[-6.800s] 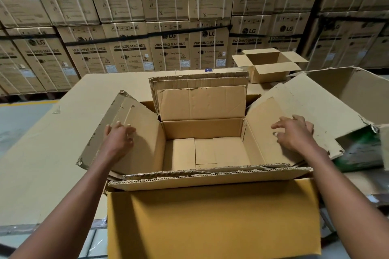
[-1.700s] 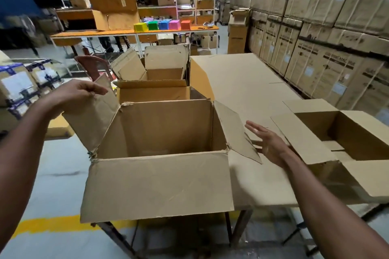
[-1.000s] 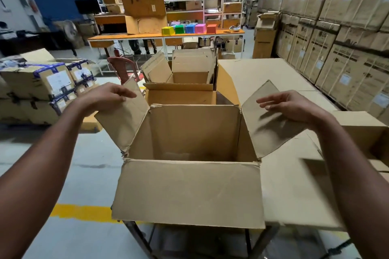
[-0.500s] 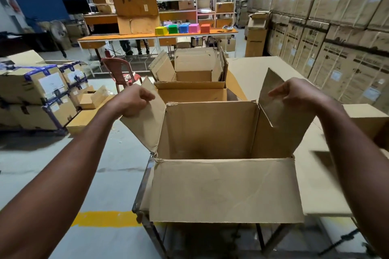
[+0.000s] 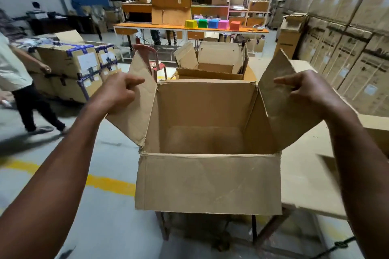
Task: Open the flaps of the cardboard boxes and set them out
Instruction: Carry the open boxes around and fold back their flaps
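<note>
I have the open cardboard box (image 5: 207, 132) square in front of me, empty inside, its near flap (image 5: 208, 183) folded down and hanging toward me. My left hand (image 5: 116, 92) is closed on the left flap (image 5: 136, 109), fingers curled over its outer edge and thumb on the inner face, so the flap stands tilted outward. My right hand (image 5: 309, 90) pinches the right flap (image 5: 280, 107) the same way, near its top edge, and that flap also leans out.

Whether the box touches the cardboard-covered surface (image 5: 303, 174) to the right of it I cannot tell; the right flap overhangs that surface. A dark frame leg shows under the box. Behind the far wall of the box, close to it, sits another opened box (image 5: 219, 63) with its flaps up.

To the left the floor (image 5: 101, 206) is open, crossed by a yellow line (image 5: 109, 185). A person (image 5: 14, 82) walks there, well apart from my left arm, beside taped cartons (image 5: 77, 63). Stacked cartons (image 5: 353, 33) wall in the right side.
</note>
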`<state>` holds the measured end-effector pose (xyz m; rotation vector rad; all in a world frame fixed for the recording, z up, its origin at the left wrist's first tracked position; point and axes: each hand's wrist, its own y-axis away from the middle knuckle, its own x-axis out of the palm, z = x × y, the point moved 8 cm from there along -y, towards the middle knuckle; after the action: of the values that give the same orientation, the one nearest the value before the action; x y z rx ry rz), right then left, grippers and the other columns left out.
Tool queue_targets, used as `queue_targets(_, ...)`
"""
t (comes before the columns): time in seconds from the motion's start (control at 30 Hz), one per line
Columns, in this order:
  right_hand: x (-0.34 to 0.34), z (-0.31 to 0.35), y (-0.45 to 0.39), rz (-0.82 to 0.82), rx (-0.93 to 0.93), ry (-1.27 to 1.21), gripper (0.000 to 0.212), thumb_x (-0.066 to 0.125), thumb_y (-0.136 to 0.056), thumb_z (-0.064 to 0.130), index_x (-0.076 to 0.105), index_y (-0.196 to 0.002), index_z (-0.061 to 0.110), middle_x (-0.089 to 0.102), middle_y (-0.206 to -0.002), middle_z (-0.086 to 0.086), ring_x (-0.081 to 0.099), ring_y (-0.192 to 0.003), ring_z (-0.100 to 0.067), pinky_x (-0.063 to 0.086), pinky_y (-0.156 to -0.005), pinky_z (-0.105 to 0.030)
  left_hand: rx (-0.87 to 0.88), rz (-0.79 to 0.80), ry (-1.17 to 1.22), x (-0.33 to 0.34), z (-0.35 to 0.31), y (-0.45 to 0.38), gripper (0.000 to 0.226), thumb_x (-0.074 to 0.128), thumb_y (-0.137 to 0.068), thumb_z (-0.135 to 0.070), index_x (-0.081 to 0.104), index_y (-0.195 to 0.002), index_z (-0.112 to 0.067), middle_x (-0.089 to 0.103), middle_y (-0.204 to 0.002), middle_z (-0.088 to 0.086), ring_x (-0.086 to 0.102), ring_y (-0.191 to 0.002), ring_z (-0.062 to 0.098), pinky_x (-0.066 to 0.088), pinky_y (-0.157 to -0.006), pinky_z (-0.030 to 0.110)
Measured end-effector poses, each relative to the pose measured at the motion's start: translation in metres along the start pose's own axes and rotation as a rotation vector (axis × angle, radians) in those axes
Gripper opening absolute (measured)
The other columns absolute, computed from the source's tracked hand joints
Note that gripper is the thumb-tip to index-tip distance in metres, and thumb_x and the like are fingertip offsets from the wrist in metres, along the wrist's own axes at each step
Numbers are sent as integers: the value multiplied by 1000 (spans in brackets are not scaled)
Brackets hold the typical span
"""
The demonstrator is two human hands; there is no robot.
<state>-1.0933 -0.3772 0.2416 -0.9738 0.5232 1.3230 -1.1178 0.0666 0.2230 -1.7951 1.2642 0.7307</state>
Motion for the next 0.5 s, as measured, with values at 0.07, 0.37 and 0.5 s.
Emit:
queue_targets(0.07,1,12,12,7,-40,-36,59,60,-82,-17,64,-131,14,62,-136,-9,59,-125,-24,48,-101,-35,-47,-43,-6,-13,8,31,63,49,-85,14,59,-139,-18,55,-146,4,50,-134,23,39,-113,40)
queue_targets(0.37,42,66,71,174,-212,-208,55,63,-86,-11,64,-132,19,63,-135,-4,59,-123,-21,52,-98,-38,-233,-177,-80,-68,60,188,66,48,-76,17,63,-134,-10,63,-136,13,58,-127,20,40,-107,26)
queue_targets(0.5,70,105,105,264,-304,-231,51,60,-89,-9,62,-133,18,61,-136,1,55,-127,-17,50,-98,-32,-309,-190,-123,-94,96,251,68,49,-74,17,64,-133,-11,64,-135,12,59,-126,21,43,-110,32)
